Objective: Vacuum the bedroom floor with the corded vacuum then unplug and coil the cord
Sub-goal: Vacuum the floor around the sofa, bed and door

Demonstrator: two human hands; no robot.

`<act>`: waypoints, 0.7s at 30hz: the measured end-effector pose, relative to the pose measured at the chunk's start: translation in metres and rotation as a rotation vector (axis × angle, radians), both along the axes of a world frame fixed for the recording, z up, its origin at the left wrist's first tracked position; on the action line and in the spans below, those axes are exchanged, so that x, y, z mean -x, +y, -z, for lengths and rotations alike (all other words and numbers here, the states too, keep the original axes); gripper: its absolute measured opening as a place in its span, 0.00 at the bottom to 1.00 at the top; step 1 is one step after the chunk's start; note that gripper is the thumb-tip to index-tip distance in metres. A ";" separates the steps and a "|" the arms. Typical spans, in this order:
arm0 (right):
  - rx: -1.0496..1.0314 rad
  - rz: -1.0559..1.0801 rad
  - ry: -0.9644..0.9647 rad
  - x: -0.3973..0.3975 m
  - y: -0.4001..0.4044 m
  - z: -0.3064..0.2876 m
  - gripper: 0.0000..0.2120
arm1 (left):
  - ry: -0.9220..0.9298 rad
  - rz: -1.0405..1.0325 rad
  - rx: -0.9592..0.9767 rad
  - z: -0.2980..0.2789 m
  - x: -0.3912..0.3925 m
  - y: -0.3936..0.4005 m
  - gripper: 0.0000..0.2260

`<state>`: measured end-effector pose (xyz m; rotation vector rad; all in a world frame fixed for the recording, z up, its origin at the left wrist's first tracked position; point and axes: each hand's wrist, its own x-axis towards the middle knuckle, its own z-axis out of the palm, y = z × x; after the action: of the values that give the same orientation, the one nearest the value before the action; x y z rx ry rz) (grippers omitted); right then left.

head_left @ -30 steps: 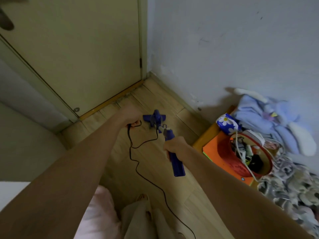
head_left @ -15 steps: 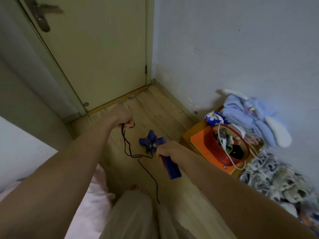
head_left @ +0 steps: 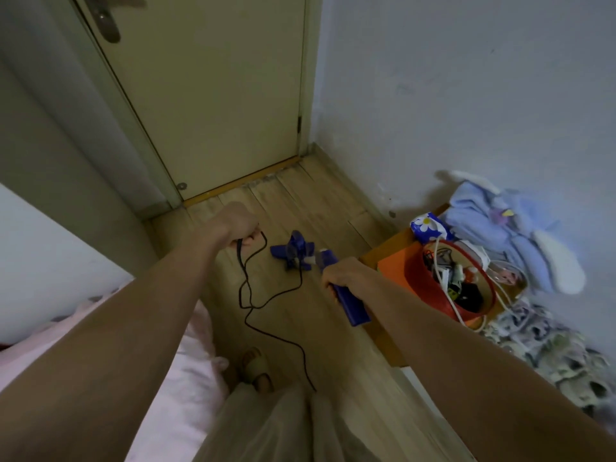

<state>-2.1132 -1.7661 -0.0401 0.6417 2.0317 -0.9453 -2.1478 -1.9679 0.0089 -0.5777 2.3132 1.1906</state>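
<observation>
A small blue handheld vacuum (head_left: 353, 306) is gripped around its handle by my right hand (head_left: 340, 273). Its blue nozzle head (head_left: 293, 251) rests on the wooden floor (head_left: 333, 328) just in front of the hand. A thin black cord (head_left: 246, 288) hangs in loops from my left hand (head_left: 238, 223), which is closed on it to the left of the nozzle. The cord trails back across the floor toward my legs. Its plug is not visible.
A closed cream door (head_left: 213, 95) stands ahead, with the wall corner to its right. A low orange-topped table (head_left: 390, 261) on the right carries a red basket (head_left: 433, 295) of cables and folded blue clothes (head_left: 506, 228). Pink bedding (head_left: 186, 361) lies at the left. My sandalled foot (head_left: 255, 365) is below.
The view has tilted up, showing more of the door. My left hand has stayed closed on the cord, and more loops now hang from it. The vacuum remains in my right hand.
</observation>
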 end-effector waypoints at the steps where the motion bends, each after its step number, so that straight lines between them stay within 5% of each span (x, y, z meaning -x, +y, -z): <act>1: -0.002 -0.001 0.004 0.006 -0.003 0.004 0.05 | -0.005 -0.006 -0.002 0.001 0.003 -0.003 0.12; 15: -0.018 0.033 -0.022 0.176 -0.058 0.033 0.02 | -0.065 -0.082 -0.032 0.021 0.139 -0.082 0.14; 21: 0.012 0.058 -0.028 0.189 -0.092 0.038 0.02 | -0.087 -0.029 -0.037 0.020 0.182 -0.100 0.10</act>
<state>-2.3025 -1.8581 -0.0778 0.7066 1.9905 -0.9764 -2.3293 -2.0680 -0.0115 -0.6386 2.2127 1.1953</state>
